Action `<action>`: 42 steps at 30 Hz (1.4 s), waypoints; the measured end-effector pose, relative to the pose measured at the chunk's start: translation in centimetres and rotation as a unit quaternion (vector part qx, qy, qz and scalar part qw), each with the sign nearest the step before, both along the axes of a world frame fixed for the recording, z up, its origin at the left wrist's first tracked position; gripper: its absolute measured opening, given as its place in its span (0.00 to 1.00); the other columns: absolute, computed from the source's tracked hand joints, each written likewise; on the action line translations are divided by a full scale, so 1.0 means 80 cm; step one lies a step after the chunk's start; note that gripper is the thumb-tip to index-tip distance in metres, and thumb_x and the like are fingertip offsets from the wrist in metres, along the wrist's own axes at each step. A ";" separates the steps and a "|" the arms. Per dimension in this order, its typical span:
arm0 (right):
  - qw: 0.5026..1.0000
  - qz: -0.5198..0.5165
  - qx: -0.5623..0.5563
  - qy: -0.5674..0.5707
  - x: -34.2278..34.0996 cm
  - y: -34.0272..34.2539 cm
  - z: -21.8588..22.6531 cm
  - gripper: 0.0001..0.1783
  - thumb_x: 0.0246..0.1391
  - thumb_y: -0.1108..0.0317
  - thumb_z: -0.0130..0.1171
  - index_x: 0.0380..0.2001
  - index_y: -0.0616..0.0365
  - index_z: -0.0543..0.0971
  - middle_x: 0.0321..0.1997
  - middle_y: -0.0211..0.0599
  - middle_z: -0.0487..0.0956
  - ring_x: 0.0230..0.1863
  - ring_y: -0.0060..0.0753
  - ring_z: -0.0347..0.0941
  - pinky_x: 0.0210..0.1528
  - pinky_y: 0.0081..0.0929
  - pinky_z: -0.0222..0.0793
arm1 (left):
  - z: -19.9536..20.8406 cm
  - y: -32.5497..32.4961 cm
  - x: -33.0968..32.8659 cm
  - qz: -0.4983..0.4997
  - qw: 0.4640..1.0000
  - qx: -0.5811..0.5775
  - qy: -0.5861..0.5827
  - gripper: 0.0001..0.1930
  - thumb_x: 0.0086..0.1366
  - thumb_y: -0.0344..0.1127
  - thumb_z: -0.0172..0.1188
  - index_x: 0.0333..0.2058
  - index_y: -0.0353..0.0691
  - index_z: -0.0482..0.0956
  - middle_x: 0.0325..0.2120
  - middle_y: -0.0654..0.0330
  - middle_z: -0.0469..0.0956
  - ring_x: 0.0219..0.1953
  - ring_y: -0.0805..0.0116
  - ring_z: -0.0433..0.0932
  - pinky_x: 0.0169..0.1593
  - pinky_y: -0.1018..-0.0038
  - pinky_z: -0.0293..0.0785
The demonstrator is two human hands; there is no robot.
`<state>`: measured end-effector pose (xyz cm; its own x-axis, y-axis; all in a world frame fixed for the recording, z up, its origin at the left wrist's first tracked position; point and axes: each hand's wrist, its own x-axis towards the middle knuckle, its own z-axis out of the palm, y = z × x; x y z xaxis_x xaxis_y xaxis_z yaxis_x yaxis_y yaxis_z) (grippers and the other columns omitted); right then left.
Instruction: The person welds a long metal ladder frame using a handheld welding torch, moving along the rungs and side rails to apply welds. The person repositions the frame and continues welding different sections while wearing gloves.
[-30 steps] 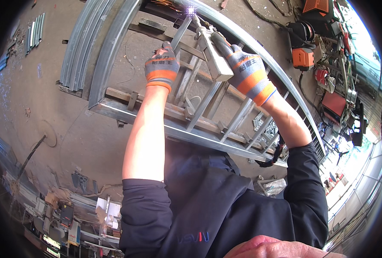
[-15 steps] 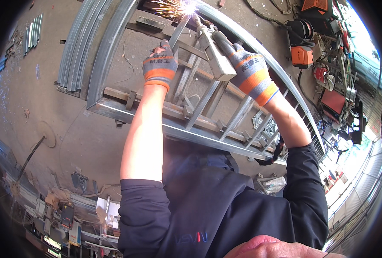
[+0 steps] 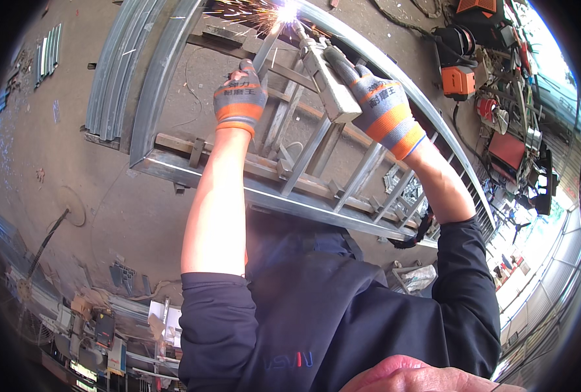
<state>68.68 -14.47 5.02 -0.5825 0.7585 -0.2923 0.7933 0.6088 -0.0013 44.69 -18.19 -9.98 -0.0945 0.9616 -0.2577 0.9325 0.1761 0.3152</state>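
Note:
My right hand, in a grey and orange work glove, is wrapped round a pale welding gun. Its nozzle points up at the far side, where a bright arc throws orange sparks leftward. The arc burns at the upper end of a short metal bar, by the curved outer tube of a metal frame. My left hand, gloved alike, is closed on the lower end of that bar. Its fingertips are partly hidden. Below both hands runs the frame's near straight tube, with several crossbars reaching up from it.
Stacked curved metal profiles lie left of the frame. Orange and black machines stand at the right, with a dark cable on the floor behind. A stand fan is at the lower left, near cluttered shelving.
The sparks spread wider to the left and the arc glows a little differently. My left hand has shifted very slightly left; my right hand keeps the welding gun almost still.

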 end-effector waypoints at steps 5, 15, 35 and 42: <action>0.999 -0.009 -0.012 0.044 0.003 -0.002 0.001 0.47 0.51 0.64 0.69 0.74 0.47 0.63 0.42 0.50 0.82 0.32 0.50 0.85 0.30 0.43 0.80 | 0.001 0.002 0.001 0.008 1.000 -0.014 0.009 0.17 0.65 0.43 0.66 0.47 0.42 0.75 0.38 0.46 0.85 0.39 0.46 0.89 0.41 0.55 0.86; 0.945 -0.139 -0.145 0.257 0.076 -0.036 0.096 0.36 0.50 0.64 0.76 0.64 0.54 0.77 0.43 0.40 0.86 0.36 0.36 0.84 0.41 0.30 0.80 | 0.001 -0.005 -0.001 0.017 0.999 0.048 0.012 0.18 0.69 0.51 0.61 0.47 0.43 0.77 0.37 0.47 0.85 0.40 0.45 0.87 0.42 0.51 0.84; 0.975 0.026 -0.069 0.210 0.208 -0.083 0.028 0.45 0.45 0.68 0.69 0.70 0.54 0.70 0.51 0.55 0.82 0.35 0.54 0.84 0.36 0.40 0.82 | -0.018 -0.108 0.204 -0.020 0.998 0.012 0.054 0.15 0.71 0.41 0.56 0.49 0.37 0.75 0.37 0.46 0.85 0.37 0.50 0.89 0.36 0.56 0.85; 0.977 0.015 -0.067 0.202 0.201 -0.076 0.019 0.45 0.43 0.66 0.72 0.68 0.57 0.71 0.54 0.57 0.82 0.35 0.53 0.84 0.34 0.42 0.80 | -0.021 -0.110 0.208 -0.028 0.997 0.069 0.015 0.14 0.73 0.43 0.54 0.45 0.37 0.76 0.31 0.50 0.84 0.31 0.52 0.88 0.29 0.56 0.83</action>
